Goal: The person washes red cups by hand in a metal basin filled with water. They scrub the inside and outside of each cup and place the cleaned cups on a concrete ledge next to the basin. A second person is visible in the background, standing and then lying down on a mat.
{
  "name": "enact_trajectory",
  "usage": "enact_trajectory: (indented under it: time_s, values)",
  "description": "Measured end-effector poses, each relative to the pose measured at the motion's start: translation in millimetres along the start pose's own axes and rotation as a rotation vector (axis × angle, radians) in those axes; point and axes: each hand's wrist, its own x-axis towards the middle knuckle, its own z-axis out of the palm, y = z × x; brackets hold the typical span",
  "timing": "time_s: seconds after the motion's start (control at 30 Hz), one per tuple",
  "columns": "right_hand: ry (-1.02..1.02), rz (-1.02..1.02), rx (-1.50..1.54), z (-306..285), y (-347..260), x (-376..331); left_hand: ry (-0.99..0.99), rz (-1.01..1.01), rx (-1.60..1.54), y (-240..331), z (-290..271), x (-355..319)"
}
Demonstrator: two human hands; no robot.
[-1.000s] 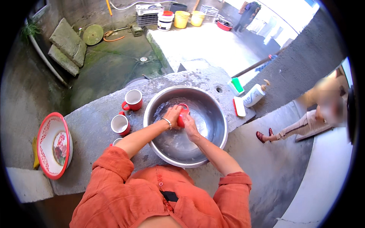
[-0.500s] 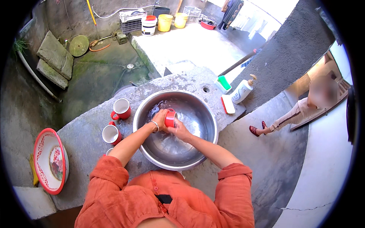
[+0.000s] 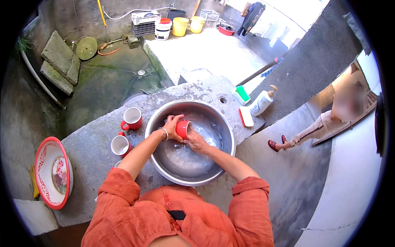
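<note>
A red mug (image 3: 181,129) is tipped on its side over the water in a wide steel basin (image 3: 207,162). My left hand (image 3: 171,126), a bracelet at its wrist, is wrapped round the mug from the left. At the mug's right end is my right hand (image 3: 197,142); its fingers are curled at the mouth, partly hidden by the mug. To the left of the basin, on the concrete ledge, stand two red mugs with white insides, a far mug (image 3: 133,117) and a nearer mug (image 3: 120,145). My left forearm hides most of another mug (image 3: 118,164).
A red-rimmed enamel basin (image 3: 46,168) leans at the ledge's left end. Right of the steel basin are a pump bottle (image 3: 260,103), a red-and-white brush (image 3: 246,117) and a green-and-white brush (image 3: 242,94). Another person (image 3: 320,124) is at the far right. Yellow buckets (image 3: 180,26) stand behind.
The mug in my hands has turned, with its end now toward the right. My left hand has shifted slightly up and left, its fingers spreading. My right fingers have moved to the mug's mouth.
</note>
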Motion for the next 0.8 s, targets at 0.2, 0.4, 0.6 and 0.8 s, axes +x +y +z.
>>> enact_trajectory:
  time_s: [0.2,0.4,0.6,0.8]
  values:
    - [0.107,0.536,0.372,-5.0,-27.5,22.2,-0.080,0.107,0.061,1.0,-10.4,-6.6]
    - [0.776,1.080,1.018,22.6,-34.8,52.3,0.071,0.180,0.226,31.0,3.2,-16.2]
    - [-0.016,0.432,0.310,0.2,-36.9,5.3,-0.113,0.199,0.060,-12.1,-4.5,6.9]
    - [-0.192,0.087,0.113,-16.0,-21.3,-1.3,-0.226,0.144,0.136,3.5,-1.7,9.0]
